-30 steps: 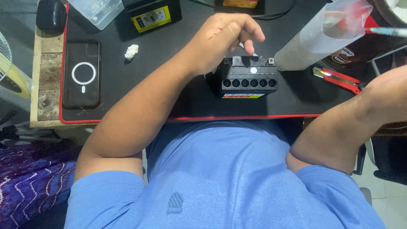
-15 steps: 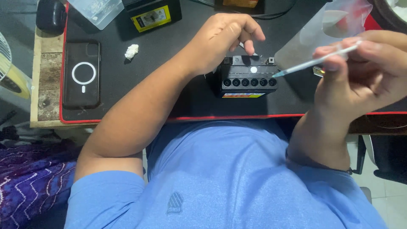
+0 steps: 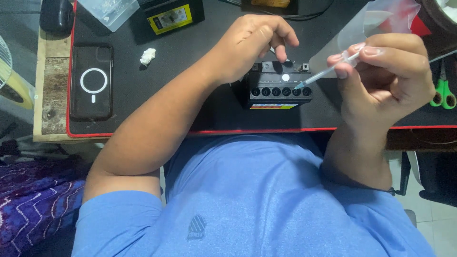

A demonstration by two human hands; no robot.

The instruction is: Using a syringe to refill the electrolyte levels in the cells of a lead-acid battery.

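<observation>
In the head view, the left hand [image 3: 252, 45] curls over the back of a small black battery [image 3: 280, 85] near the front edge of the black desk mat [image 3: 190, 57], fingers closed on its top. The right hand [image 3: 385, 76] pinches a thin syringe [image 3: 328, 71], its tip at one of the battery's row of holes. Green scissors [image 3: 442, 93] lie by the mat's right edge, and a phone [image 3: 91, 81] lies at its left edge.

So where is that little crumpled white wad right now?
In the head view the crumpled white wad lies on the black desk mat, upper left, between the phone and the left hand.
</observation>
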